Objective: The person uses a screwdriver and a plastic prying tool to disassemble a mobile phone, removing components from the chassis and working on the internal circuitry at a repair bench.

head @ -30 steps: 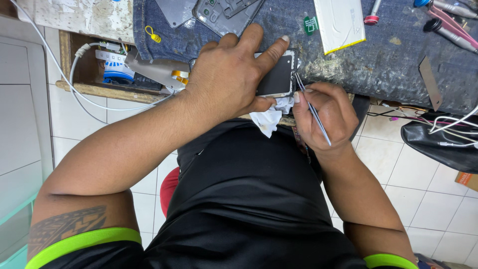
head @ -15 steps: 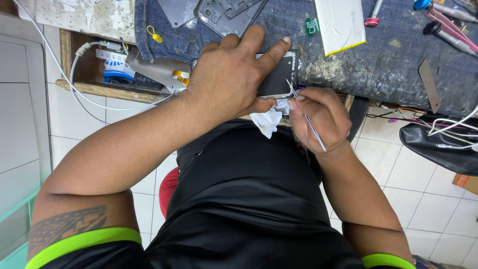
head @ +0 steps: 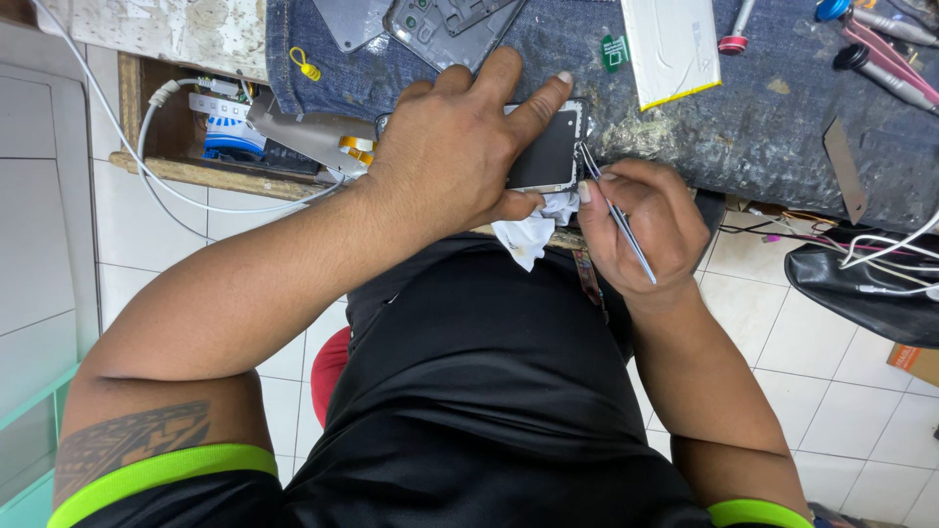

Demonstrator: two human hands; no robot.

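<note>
My left hand [head: 460, 147] lies flat over an opened phone [head: 544, 152] at the near edge of a denim-covered workbench [head: 763, 127], with fingers spread across the dark inner face. A crumpled white tissue [head: 533, 230] sticks out under that hand's thumb. My right hand [head: 641, 220] grips thin metal tweezers [head: 614, 210], with the tips touching the phone's right edge.
On the bench lie a grey phone back frame [head: 445, 24], a white flat battery with a yellow edge [head: 670, 44], a small green part [head: 613, 49], and pens and tools [head: 871, 49] at the right. An open drawer [head: 196, 137] with cables is at the left. A black bag [head: 861, 284] hangs at the right.
My right hand with the tweezers has moved up and closer to the phone's right edge. My left hand has stayed on the phone.
</note>
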